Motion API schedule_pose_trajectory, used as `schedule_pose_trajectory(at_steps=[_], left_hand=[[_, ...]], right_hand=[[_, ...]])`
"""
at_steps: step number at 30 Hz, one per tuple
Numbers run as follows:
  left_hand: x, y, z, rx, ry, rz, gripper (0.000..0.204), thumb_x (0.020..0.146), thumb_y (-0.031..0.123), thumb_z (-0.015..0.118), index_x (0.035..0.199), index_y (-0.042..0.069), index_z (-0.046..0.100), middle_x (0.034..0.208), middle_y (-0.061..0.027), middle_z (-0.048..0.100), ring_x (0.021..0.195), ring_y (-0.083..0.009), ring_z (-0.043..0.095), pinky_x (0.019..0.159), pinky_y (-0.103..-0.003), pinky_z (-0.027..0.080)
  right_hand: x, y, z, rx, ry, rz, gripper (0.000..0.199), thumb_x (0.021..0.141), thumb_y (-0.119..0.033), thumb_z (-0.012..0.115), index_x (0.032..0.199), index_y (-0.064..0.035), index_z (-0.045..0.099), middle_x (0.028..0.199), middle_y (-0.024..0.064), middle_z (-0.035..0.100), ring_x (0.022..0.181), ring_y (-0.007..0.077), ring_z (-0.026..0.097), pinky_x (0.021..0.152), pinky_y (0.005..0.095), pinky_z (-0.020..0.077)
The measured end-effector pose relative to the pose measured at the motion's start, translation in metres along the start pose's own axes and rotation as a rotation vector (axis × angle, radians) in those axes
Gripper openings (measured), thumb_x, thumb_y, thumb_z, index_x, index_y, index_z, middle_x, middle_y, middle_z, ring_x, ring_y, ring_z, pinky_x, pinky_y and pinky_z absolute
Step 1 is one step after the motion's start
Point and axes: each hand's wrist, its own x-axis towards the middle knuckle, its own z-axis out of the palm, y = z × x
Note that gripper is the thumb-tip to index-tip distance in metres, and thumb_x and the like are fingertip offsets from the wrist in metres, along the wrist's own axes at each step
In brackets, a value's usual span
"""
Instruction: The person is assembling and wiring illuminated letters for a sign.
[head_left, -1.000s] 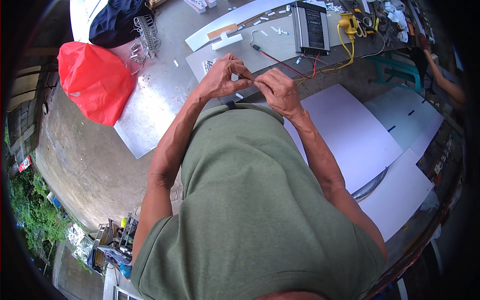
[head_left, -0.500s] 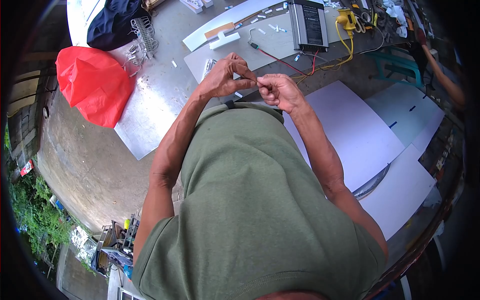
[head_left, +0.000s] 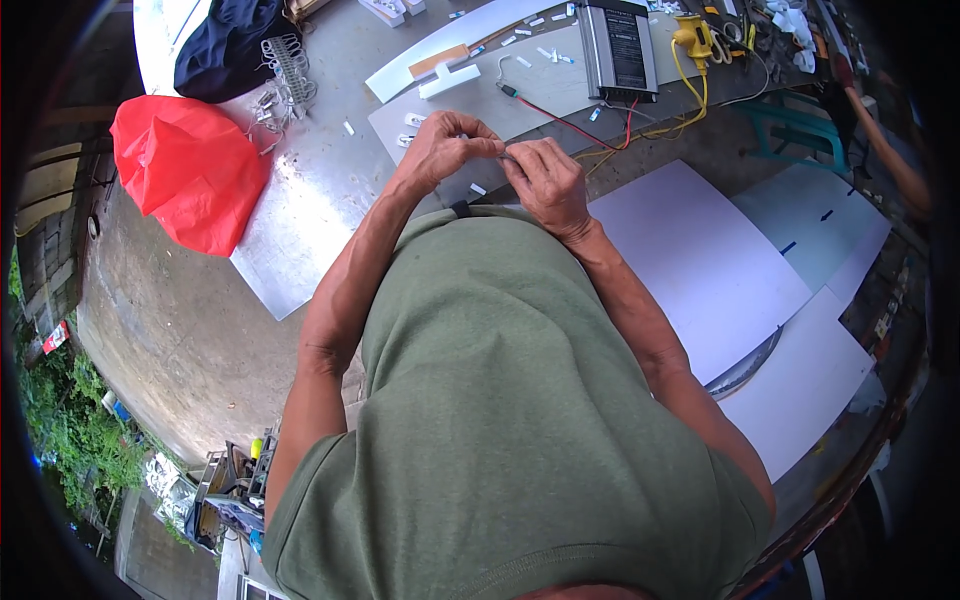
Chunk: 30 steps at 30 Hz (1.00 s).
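My left hand (head_left: 450, 152) and my right hand (head_left: 548, 185) meet above the near edge of the metal table. Both are closed, thumbs and fingers pinched, fingertips almost touching. Something thin and dark shows between them, too small to name. Beside my left hand lie small white oblong pieces (head_left: 413, 120), partly hidden by it. A little white strip (head_left: 478, 189) rests below the hands, by the table edge. Beyond them, a red and black lead (head_left: 560, 122) with a small clip end runs to a silver and black power supply box (head_left: 618, 52).
A red plastic bag (head_left: 190, 175), dark cloth (head_left: 232, 45) and a bundle of strung white pieces (head_left: 288, 75) lie at left. White blocks (head_left: 450, 82) and scattered bits are farther back. A yellow plug connector (head_left: 692, 42) and white sheets (head_left: 700, 260) are at right. Another person's arm (head_left: 890, 155) shows far right.
My right hand has turned over, its back now facing up, and has shifted slightly left and down. My left hand has tilted slightly, uncovering the white oblong pieces beside it.
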Motion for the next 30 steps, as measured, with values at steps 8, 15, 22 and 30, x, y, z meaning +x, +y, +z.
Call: schedule_pose_trajectory(at_steps=[8,15,22,30], left_hand=[[-0.002,-0.002,0.002,-0.029,-0.016,0.116,0.02,0.08,0.021,0.079,0.091,0.005,0.079,0.083,-0.0079,0.073,0.081,-0.0167,0.062,0.08,-0.035,0.049],[-0.001,-0.002,0.003,-0.072,0.032,0.185,0.02,0.084,0.022,0.078,0.092,0.004,0.077,0.084,-0.0068,0.072,0.084,-0.0166,0.062,0.084,-0.036,0.049],[-0.001,-0.001,0.001,-0.093,0.023,0.092,0.023,0.086,0.023,0.073,0.093,0.001,0.076,0.084,-0.0064,0.072,0.082,-0.014,0.063,0.081,-0.033,0.049],[-0.001,-0.001,0.002,-0.073,0.001,0.099,0.017,0.087,0.02,0.076,0.091,0.003,0.075,0.082,-0.0005,0.069,0.079,-0.0078,0.059,0.072,-0.027,0.047]], right_hand=[[-0.007,-0.006,0.002,0.292,-0.046,0.351,0.01,0.088,-0.008,0.07,0.091,-0.0014,0.063,0.076,0.0082,0.063,0.062,0.0191,0.061,0.051,0.0317,0.0474],[0.001,-0.003,-0.013,1.512,-0.216,1.263,0.024,0.096,-0.025,0.068,0.092,-0.0009,0.064,0.074,0.0062,0.064,0.056,0.0118,0.058,0.043,0.0241,0.0413],[0.001,-0.015,-0.005,0.159,-0.052,0.309,0.028,0.082,-0.011,0.077,0.103,-0.0039,0.061,0.085,0.0084,0.065,0.068,0.0236,0.068,0.058,0.0365,0.0537],[0.003,-0.006,0.004,0.057,0.039,0.123,0.013,0.085,-0.006,0.072,0.094,-0.0041,0.063,0.08,0.0096,0.064,0.063,0.0266,0.065,0.054,0.0361,0.0511]])
